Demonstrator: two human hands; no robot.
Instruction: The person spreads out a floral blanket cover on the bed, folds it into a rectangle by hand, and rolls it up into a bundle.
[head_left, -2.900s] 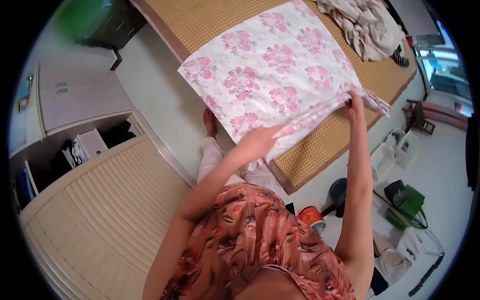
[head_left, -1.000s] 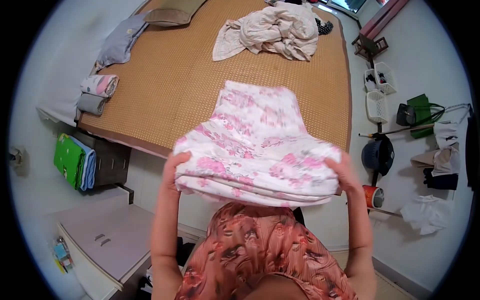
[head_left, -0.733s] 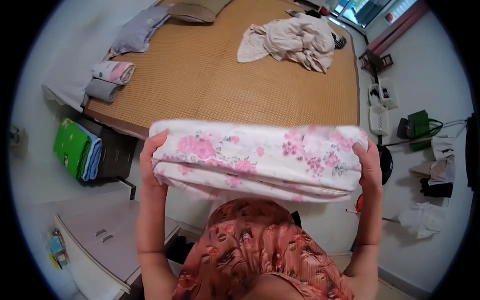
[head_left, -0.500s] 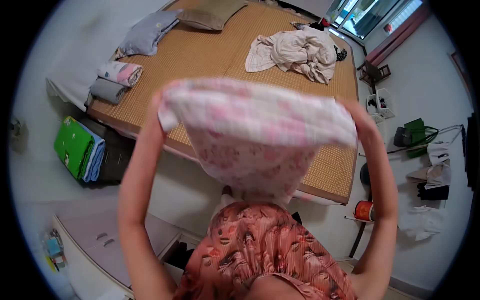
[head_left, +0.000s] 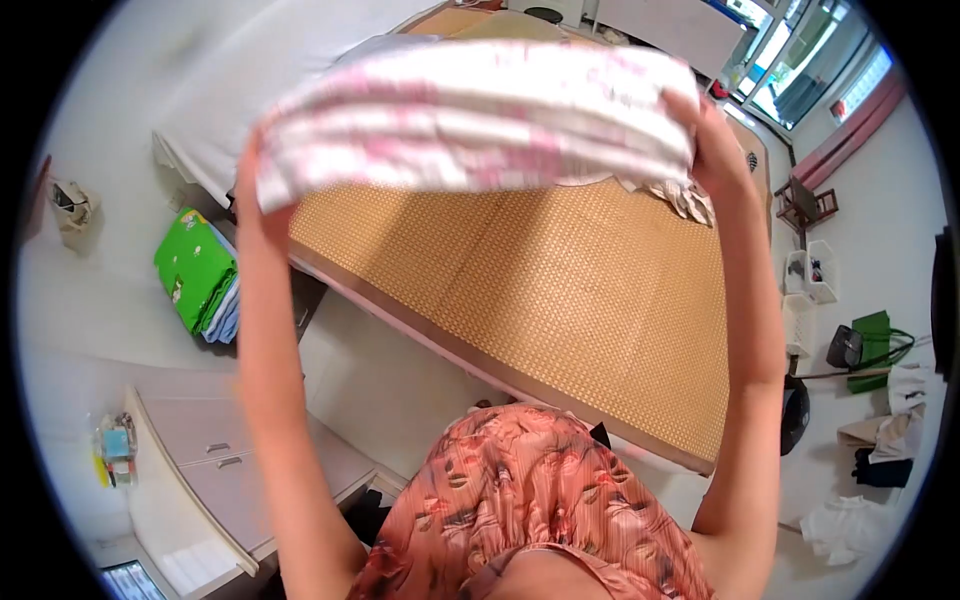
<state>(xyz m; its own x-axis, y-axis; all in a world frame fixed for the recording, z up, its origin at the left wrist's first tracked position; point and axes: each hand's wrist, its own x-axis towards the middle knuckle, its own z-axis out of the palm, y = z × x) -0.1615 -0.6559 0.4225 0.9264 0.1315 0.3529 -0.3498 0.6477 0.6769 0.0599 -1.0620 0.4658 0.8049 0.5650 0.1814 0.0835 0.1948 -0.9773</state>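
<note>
A white cloth with pink floral patches stretches across in front of me, raised high and blurred by motion. My left hand grips its left end, the fingers mostly behind the fabric. At the opposite end my right hand is closed on the edge, with fingertips showing over the front. Beneath the cloth lies a bed with a tan woven mat. The cloth hides most of the pillows and much of the crumpled pale blanket on the bed.
Folded green bedding is stacked at the left of the bed. A low cabinet stands at lower left. Along the right wall are white baskets, a green bag and hanging clothes. A small wooden stool stands by the curtain.
Both hands have lifted the cloth higher and farther forward. Its lower part, which hung down before me, has swung up, uncovering the mat. My view has shifted.
</note>
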